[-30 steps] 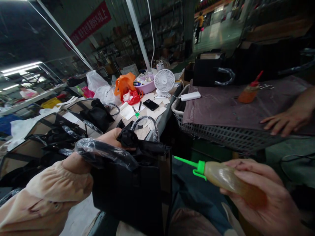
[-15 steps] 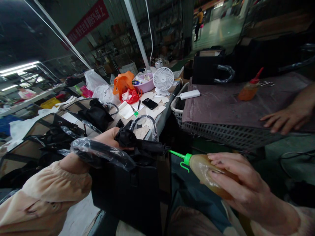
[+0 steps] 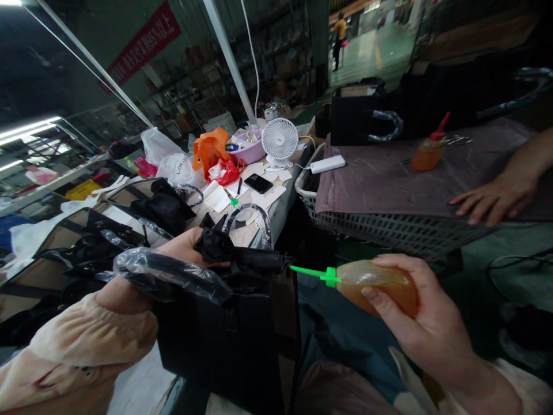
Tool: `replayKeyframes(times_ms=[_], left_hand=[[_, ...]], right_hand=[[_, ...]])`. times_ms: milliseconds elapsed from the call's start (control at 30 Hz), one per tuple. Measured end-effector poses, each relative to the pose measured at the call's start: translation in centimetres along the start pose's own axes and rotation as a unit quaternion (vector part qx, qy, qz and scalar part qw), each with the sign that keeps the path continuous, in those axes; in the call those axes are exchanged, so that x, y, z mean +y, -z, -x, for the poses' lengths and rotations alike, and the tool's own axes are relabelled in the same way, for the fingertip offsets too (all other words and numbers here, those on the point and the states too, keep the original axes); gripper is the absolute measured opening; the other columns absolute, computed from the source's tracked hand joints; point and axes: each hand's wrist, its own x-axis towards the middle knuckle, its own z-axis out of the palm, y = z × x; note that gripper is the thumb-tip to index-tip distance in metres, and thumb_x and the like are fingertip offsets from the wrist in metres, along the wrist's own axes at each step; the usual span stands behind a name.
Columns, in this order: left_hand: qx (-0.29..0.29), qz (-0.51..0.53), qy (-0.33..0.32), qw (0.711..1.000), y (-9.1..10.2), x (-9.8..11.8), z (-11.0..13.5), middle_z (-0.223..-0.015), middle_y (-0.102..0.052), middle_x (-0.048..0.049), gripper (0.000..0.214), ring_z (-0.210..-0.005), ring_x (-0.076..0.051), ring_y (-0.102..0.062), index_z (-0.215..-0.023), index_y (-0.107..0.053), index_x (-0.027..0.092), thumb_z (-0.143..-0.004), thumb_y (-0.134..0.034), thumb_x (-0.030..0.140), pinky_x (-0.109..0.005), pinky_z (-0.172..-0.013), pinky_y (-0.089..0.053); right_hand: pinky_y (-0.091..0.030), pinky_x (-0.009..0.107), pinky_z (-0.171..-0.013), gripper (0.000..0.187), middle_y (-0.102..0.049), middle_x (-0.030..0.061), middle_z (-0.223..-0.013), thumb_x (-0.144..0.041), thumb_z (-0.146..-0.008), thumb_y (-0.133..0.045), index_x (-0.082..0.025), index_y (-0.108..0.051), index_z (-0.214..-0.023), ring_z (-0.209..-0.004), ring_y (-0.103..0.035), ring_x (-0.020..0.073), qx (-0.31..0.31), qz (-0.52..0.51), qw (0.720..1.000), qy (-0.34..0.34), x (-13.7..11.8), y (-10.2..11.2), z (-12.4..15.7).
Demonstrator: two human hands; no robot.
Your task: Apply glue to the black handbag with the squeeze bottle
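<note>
A black handbag (image 3: 216, 334) stands before me, its two handles (image 3: 173, 274) wrapped in clear plastic. Reaching through beneath the near handle, my left hand (image 3: 184, 245) is closed on bunched black fabric (image 3: 216, 245) at the bag's opening. My right hand (image 3: 425, 311) wraps round a squeeze bottle (image 3: 375, 282) of amber liquid, lying on its side in my grip. Its thin green nozzle (image 3: 309, 272) points left, the tip close to the bag's upper right edge. Whether the tip touches the fabric I cannot tell.
More black bags (image 3: 82, 248) crowd the table at left. Behind lie a phone (image 3: 258, 183), a white fan (image 3: 280, 141) and plastic bags (image 3: 211, 150). At right, another person's hand (image 3: 496, 199) rests on a cloth-covered basket (image 3: 380, 225), near a red-tipped bottle (image 3: 427, 153).
My right hand has turned the bottle from a downward slant to nearly level, and its grip has shifted so the thumb shows in front. My left hand keeps its hold on the fabric.
</note>
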Motion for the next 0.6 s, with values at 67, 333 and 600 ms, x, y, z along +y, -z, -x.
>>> replayKeyframes(times_ms=[67,333,600], left_hand=[[0.002,0.002,-0.01,1.0,-0.2,0.2,0.2,-0.055,-0.067,0.0021,0.009,-0.05,-0.011,-0.054,-0.058,-0.071,0.016,-0.064,-0.075,0.02,-0.017,-0.048,-0.047],[0.004,-0.001,-0.036,0.999,-0.3,-0.5,-0.3,-0.064,-0.072,0.0015,0.004,-0.057,-0.012,-0.061,-0.065,-0.074,0.017,-0.067,-0.074,0.02,-0.017,-0.054,-0.051],[0.043,-0.006,-0.006,0.999,-0.9,0.5,0.0,-0.059,-0.071,0.001,0.007,-0.054,-0.012,-0.058,-0.061,-0.073,0.015,-0.059,-0.076,0.021,-0.017,-0.05,-0.051]], right_hand=[[-0.058,0.034,-0.068,0.03,-0.064,0.0055,-0.098,-0.042,-0.087,-0.063,-0.023,-0.056,-0.109,-0.081,-0.066,0.0221,0.011,0.0,1.0,-0.01,0.0,-0.2,0.4],[-0.055,0.029,-0.061,0.033,-0.063,0.0025,-0.09,-0.047,-0.084,-0.067,-0.024,-0.058,-0.106,-0.071,-0.064,0.0188,0.019,-0.041,0.993,-0.111,-0.1,-1.1,1.5],[-0.054,0.03,-0.068,0.04,-0.064,-0.0005,-0.09,-0.059,-0.082,-0.065,-0.028,-0.056,-0.104,-0.077,-0.063,0.0191,-0.007,-0.167,0.928,-0.334,-0.2,-2.4,2.5]])
